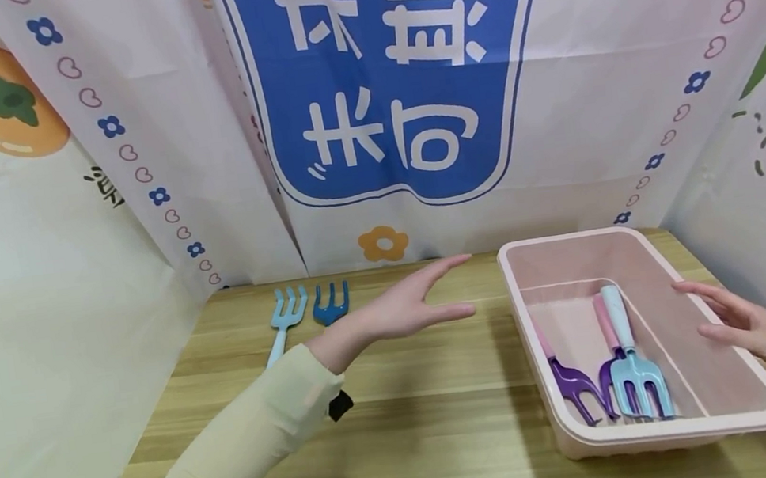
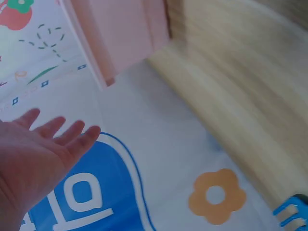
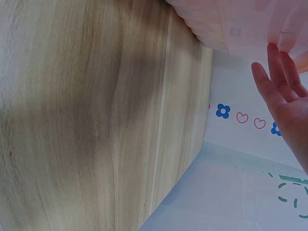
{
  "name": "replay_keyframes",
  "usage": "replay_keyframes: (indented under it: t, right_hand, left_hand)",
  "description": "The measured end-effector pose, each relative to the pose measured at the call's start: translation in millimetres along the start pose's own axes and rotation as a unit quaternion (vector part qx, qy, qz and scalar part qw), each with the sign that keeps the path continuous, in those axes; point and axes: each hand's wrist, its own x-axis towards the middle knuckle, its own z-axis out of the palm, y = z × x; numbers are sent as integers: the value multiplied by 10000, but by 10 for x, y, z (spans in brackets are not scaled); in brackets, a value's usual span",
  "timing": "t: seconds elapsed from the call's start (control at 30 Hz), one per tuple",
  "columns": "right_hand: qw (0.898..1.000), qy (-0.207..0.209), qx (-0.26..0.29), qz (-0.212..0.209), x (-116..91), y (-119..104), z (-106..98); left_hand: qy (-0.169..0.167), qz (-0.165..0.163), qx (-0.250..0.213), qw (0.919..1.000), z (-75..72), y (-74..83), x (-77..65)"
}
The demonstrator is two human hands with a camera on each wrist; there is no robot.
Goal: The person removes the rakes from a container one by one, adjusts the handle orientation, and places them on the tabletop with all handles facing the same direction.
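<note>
My left hand point(image 1: 419, 302) is held out over the table, left of a pink plastic bin point(image 1: 514, 287), with thumb and fingers spread and nothing between them. In the left wrist view its fingers point(image 2: 72, 134) are extended. My right hand point(image 1: 748, 322) is at the bin's right rim, its fingers straight; in the right wrist view fingertips point(image 3: 272, 46) touch the bin's outer wall. Inside the bin lie a light-blue garden hand fork point(image 1: 641, 383) with a pale handle, a purple hand fork point(image 1: 576, 384) with a pink handle, and another purple one partly beneath the light-blue fork.
At the table's back left lie a light-blue hand rake point(image 1: 285, 319) and a dark-blue hand fork point(image 1: 330, 303), the latter partly hidden by my left forearm. Printed cloth walls point(image 1: 217, 172) enclose the wooden table point(image 1: 436, 440) at the back and both sides.
</note>
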Motion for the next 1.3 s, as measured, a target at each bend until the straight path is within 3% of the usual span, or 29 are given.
replay_keyframes:
  t: [0.27,0.47,0.7,1.03,1.3]
  right_hand:
    - [10000,-50,34,-59,8,-5,-3]
    - [9999,-82,114,-25,-10,1,8]
    - [10000,-53,64,-23,9,-15,-8]
    - [9999,35,-120,9,7,-6,-19]
    - [9999,-86,51,70,14,-11,-16]
  left_hand:
    - [-625,367,102,9973,-53,142,227]
    - [-1161,299,105,9927,-88,271,443]
    - [-1299,240,193,9911,-46,432,747]
    - [-1790,226,533,9821,341,592,1136]
    - [-2020,169,807,9759,715,600,1382]
